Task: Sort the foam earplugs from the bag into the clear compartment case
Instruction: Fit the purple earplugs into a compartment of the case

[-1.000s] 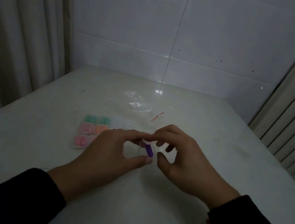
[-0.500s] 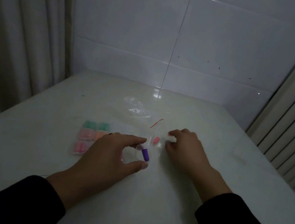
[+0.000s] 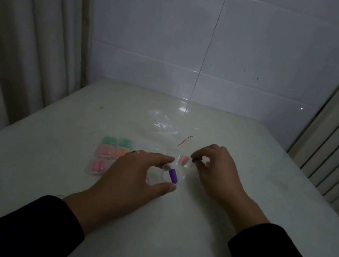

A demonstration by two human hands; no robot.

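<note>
My right hand [image 3: 215, 170] has left the small clear compartment case [image 3: 169, 173] and moved out to the right, where its grip now pinches a second purple earplug [image 3: 196, 160] just beside a pink earplug [image 3: 185, 160] lying on the surface [image 3: 190, 234]. My left hand [image 3: 132, 178] grips the case between forefinger and thumb, a purple earplug [image 3: 173, 175] inside it. Filled cases [image 3: 110, 152] lie to the left; the bag [image 3: 162, 125] lies farther back.
</note>
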